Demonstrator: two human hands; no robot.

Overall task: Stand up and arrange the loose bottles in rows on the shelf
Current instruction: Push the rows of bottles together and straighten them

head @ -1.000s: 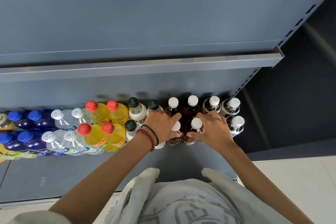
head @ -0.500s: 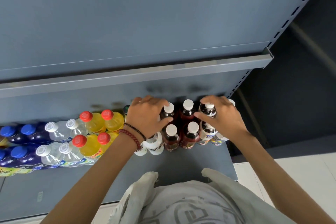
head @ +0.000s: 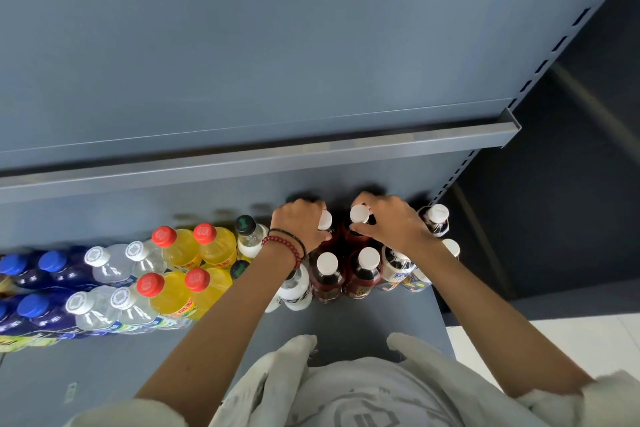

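nearest the camera is the person's pale shirt (head: 346, 399), with both bare forearms reaching out over the grey shelf (head: 104, 374). the bottles stand upright in two rows toward the back of the shelf. in the front row, from the left, come blue-capped bottles (head: 33, 305), clear bottles (head: 100, 308) with white caps, and yellow bottles (head: 173, 298) with red caps. next is a white bottle (head: 298, 288) partly hidden under the left forearm, then the front red pair (head: 327, 279) with white caps, touching each other. labelled bottles (head: 394, 269) stand at the right end. beaded bracelets (head: 287, 248) circle the left wrist.

behind the front red pair, the left hand (head: 299, 225) has its fingers curled down over the left red bottle (head: 326, 220), gripping it near the cap. just beside it, the right hand (head: 393, 229) holds the right red bottle (head: 359, 214), thumb in front and fingers wrapped behind the neck under the white cap. these two stand side by side in the back row, near the rear panel. a white-capped bottle (head: 437, 218) stands to the right of the right hand. above and farther off, the upper shelf (head: 311, 152) shows its metal edge.
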